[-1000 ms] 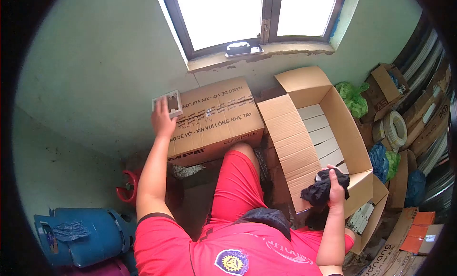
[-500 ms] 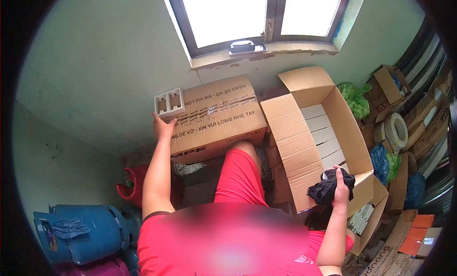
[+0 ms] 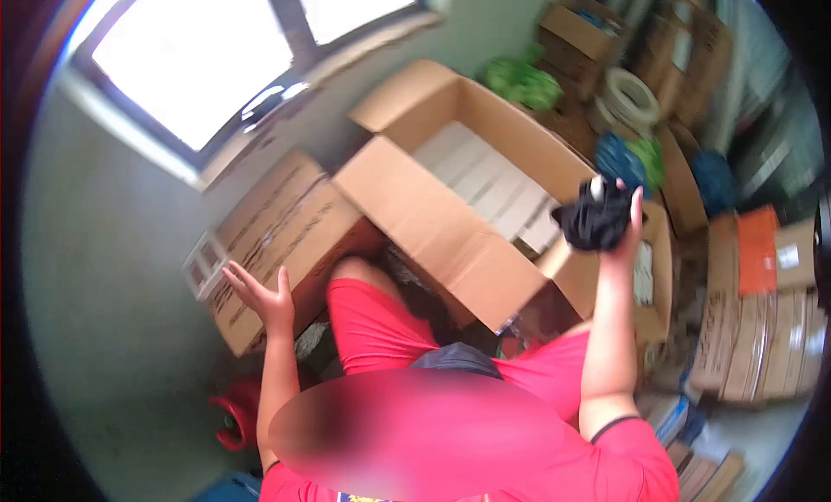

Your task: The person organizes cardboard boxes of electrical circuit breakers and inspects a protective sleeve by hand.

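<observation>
My left hand is open, fingers spread, over the near end of a taped cardboard box. Just beyond its fingertips a white frame with two openings rests on that box. A bunched black cloth is in my right hand, with something small and white showing at its top. Under and to the left of the cloth stands an open carton holding a row of flat white boxes.
A smaller open box sits below my right hand. Behind are green bags, a cable coil and blue bags. Stacked cartons stand at the right, a red cylinder at the lower left.
The view has turned to the right. My left hand has come off the white frame and opened. My right hand has lifted with the black cloth, away from the open carton's near edge.
</observation>
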Motion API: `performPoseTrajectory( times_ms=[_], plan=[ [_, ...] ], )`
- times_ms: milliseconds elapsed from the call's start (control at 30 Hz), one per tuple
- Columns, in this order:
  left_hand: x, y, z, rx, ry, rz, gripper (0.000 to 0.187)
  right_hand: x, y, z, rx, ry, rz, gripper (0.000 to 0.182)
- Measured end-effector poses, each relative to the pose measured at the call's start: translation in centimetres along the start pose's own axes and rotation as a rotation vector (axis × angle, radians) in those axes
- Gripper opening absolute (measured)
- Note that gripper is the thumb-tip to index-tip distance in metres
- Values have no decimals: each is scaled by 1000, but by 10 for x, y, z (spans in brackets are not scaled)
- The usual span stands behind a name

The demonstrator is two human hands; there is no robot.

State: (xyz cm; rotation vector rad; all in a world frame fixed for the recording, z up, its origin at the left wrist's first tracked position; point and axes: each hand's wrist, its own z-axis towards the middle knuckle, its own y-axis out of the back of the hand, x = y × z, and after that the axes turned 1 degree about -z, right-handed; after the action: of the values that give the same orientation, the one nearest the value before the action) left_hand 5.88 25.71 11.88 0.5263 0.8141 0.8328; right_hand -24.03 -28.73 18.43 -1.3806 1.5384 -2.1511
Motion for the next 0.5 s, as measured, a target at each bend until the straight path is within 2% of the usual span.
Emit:
performPoseTrajectory(
  times_ms=[33, 67, 100, 167, 200, 233, 300, 333, 433, 467, 500],
  plan=[
    [-31, -2, -4, 73, -68, -92, 104, 15, 13, 8, -27, 85, -58, 52],
    [-59, -5, -9, 137, -131, -178, 101, 20, -7, 3, -241, 164, -24, 57],
    [-85, -11, -15, 218, -206, -269, 98, 23, 21, 7, -274, 210, 42, 55],
    [-138, -20, -25, 372, -352, -439, 93, 15, 10, -1, -297, 263, 59, 43],
    [-171, -20, -28, 454, -409, -529, 87, 6, 1, -2, -176, 243, 99, 41],
    [-197, -24, -30, 543, -482, -549, 87, -2, -30, -12, -214, 182, 0, 48],
    [-251, -26, -34, 596, -556, -684, 92, -17, -56, -21, 131, 52, -77, 59],
    [-274, -27, -35, 606, -571, -722, 96, -23, -63, -29, 210, -24, -134, 62],
    [-340, -26, -29, 706, -618, -780, 117, -26, -68, -41, 388, 124, -863, 74],
    [-352, -28, -29, 849, -642, -761, 119, -20, -74, -45, 412, 216, -1094, 79],
    [-361, -37, -34, 973, -604, -874, 118, -18, -76, -47, 429, 213, -1024, 78]
  ],
)
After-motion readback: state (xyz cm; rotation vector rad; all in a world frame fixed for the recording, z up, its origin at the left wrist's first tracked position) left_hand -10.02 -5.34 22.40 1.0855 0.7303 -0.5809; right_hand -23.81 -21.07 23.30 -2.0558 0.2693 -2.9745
